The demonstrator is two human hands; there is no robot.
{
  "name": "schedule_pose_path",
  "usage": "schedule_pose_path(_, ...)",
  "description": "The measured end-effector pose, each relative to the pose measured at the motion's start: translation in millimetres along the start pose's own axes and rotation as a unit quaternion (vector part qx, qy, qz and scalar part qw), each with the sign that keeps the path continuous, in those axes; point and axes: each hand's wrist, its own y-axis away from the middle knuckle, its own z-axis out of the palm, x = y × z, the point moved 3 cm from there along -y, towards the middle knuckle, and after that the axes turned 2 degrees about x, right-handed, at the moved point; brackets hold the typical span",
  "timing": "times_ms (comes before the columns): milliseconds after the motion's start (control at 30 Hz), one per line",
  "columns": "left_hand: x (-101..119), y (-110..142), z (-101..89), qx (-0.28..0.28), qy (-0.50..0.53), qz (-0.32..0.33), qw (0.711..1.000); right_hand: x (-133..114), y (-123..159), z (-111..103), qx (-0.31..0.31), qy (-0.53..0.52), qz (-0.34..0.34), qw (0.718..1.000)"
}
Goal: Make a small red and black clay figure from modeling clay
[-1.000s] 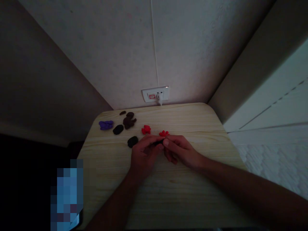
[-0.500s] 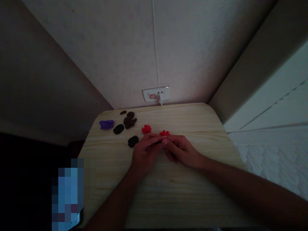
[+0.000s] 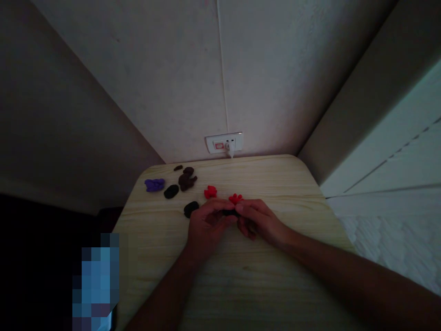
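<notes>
Over the middle of the table, my left hand [image 3: 208, 225] and my right hand [image 3: 260, 218] meet with thumbs and fingertips pinched on a small dark piece of black modelling clay [image 3: 230, 212]. Fingers cover most of that piece. Just beyond the fingertips lies a red clay piece with several rounded lobes [image 3: 236, 198]. Another red clay lump [image 3: 210, 191] rests farther left. Beside my left hand is a flattened black clay oval [image 3: 191, 209], with a second black oval [image 3: 171, 191] behind it.
Brown clay lumps [image 3: 187, 180] and a purple clay piece [image 3: 155, 185] sit at the back left of the wooden table [image 3: 268, 179]. A wall socket [image 3: 223, 142] with a white plug is just behind the table. A pixelated bright patch [image 3: 96, 280] shows at lower left.
My fingertips have shifted slightly on the black clay, and more of it shows between them. The whole view has tilted a little, so the table appears lower. The other clay pieces stay put.
</notes>
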Motion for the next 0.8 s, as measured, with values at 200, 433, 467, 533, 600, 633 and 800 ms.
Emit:
schedule_pose_path(200,-2.0,0.4,-0.6,-0.014,-0.003,0.042,0.999,-5.3,0.5,-1.7,0.004,0.044,-0.022,0.999)
schedule_pose_path(433,-7.2,6.1,0.2,-0.01,-0.013,0.058,0.998,-1.9,-1.7,-3.2,-0.001,0.054,-0.017,0.998)
schedule_pose_path(467,-7.2,6.7,0.4,-0.006,-0.007,0.056,0.998,-1.8,-1.7,-3.0,-0.002,0.058,-0.02,0.998)
schedule_pose_path(533,-6.6,7.5,0.5,0.001,-0.003,0.055,0.999,-2.2,-1.5,-2.3,-0.006,0.073,-0.025,0.997)
schedule_pose_path(600,-5.6,7.8,0.7,0.003,-0.005,0.053,0.999,-2.6,-1.3,-1.4,-0.009,0.081,-0.026,0.996)
schedule_pose_path(633,-5.3,7.9,0.9,0.004,-0.004,0.05,0.999,-2.9,-1.3,-1.0,-0.009,0.081,-0.027,0.996)
schedule_pose_path(800,-9.5,7.4,3.7,0.02,0.057,-0.006,0.998,-2.1,-3.0,-0.4,0.008,0.016,-0.018,1.0)
